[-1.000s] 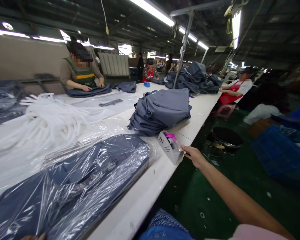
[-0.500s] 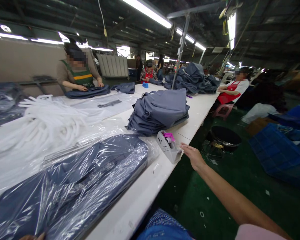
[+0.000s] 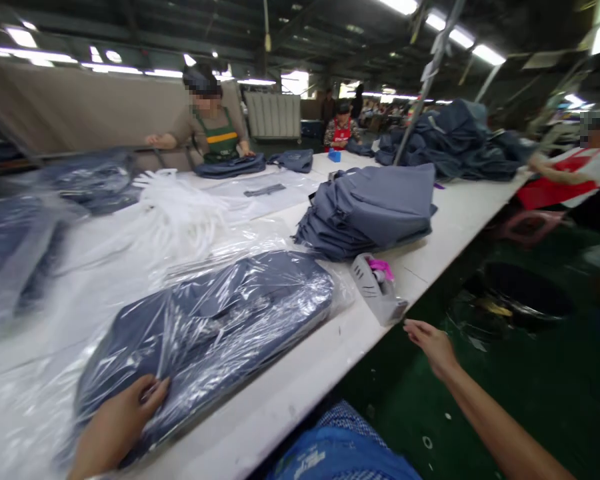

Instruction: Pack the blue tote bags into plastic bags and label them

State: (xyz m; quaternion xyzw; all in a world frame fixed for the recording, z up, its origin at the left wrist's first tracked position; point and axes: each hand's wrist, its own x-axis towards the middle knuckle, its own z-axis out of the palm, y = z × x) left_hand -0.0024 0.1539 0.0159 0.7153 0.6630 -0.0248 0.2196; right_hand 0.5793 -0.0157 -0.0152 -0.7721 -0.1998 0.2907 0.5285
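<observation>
A dark blue garment in a clear plastic bag [image 3: 220, 320] lies in front of me on the long white table [image 3: 290, 393]. My left hand [image 3: 117, 423] rests on the near end of that bag, fingers pressed onto the plastic. My right hand [image 3: 430, 341] hangs in the air just beyond the table's edge, below and right of a grey tape dispenser [image 3: 377, 293] with a pink roll. Its fingers are partly curled and I cannot make out whether a bit of tape is in them.
A stack of folded grey-blue garments [image 3: 370, 210] sits behind the dispenser. White plastic hangers [image 3: 180, 210] and more bagged garments [image 3: 87, 180] lie to the left. Other workers sit along the table, one in a green apron [image 3: 215, 137], one in red [image 3: 575, 177]. A black bin [image 3: 525, 300] stands on the green floor.
My view has swung left and down, bringing my left hand into sight on the bag. My right hand has drawn back from the tape dispenser toward me.
</observation>
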